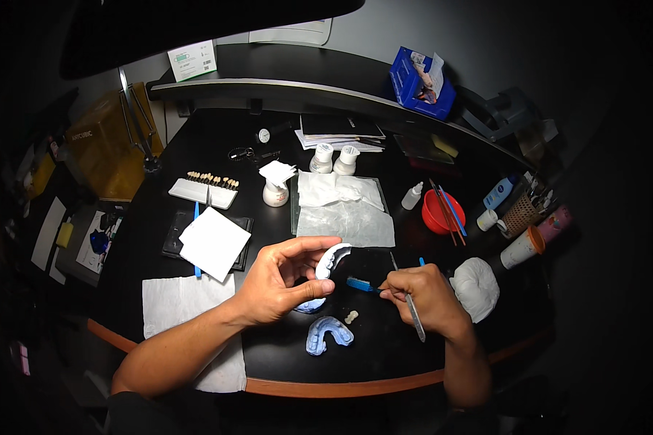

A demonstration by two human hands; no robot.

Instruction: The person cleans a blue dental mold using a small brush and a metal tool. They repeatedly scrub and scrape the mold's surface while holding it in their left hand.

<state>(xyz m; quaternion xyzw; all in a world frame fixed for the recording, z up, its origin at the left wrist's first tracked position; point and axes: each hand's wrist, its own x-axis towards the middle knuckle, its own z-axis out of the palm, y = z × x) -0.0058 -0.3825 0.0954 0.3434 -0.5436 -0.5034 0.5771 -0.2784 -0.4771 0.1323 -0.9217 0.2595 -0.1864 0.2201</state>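
My left hand [279,279] pinches a curved white dental cast [331,261] between thumb and fingers, raised above the black table. A blue brush like a toothbrush [360,284] is in my right hand [424,297], its bristle end pointing left toward the cast but apart from it. A slim metal spatula [417,322] runs across the fingers of the same hand; whether it is gripped too I cannot tell. Below the hands lies a blue-white horseshoe-shaped dental cast [329,336]. Partly behind my left hand is another bluish cast [311,307], beside a small cream-coloured piece [352,317].
White tissue [345,217] covers a glass plate in the middle. Bottles [347,161], a tooth shade guide [204,192] and a white pad [215,244] stand or lie further back and left. Rightward are a red bowl [442,212], crumpled white cloth [475,290] and a cup [522,247].
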